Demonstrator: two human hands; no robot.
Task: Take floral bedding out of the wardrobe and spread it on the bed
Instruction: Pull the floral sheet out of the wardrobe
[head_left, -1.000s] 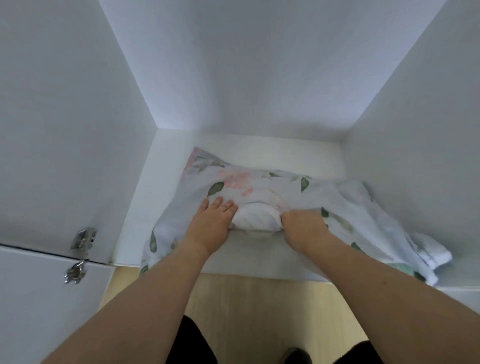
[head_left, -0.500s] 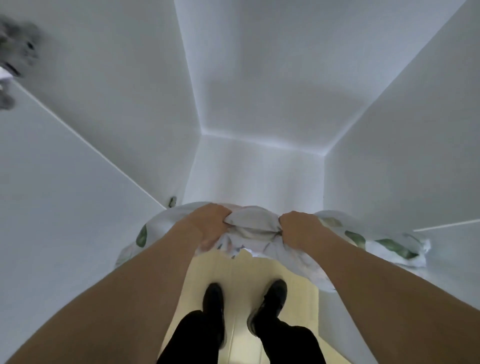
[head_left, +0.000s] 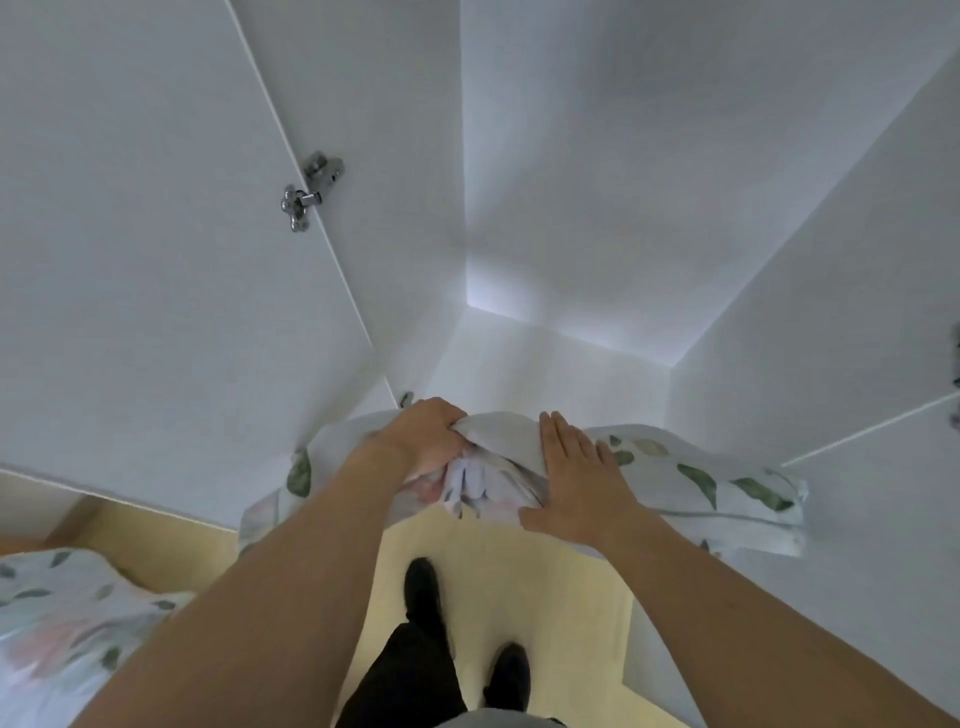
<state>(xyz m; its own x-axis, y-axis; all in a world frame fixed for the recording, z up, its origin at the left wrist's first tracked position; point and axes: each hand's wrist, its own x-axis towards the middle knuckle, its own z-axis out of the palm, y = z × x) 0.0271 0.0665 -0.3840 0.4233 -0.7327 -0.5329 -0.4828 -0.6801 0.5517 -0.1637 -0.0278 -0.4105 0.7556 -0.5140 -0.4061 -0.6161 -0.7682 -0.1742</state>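
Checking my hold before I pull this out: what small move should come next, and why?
Probably curl the right hand round the floral bedding: it lies flat and open on it, while only the left hand has a grip on the fold.

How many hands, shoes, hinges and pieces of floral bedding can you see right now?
Hands: 2, left hand and right hand
Shoes: 2, and
Hinges: 1 plainly seen
Floral bedding: 2, one held at the wardrobe, one at lower left
Total: 7
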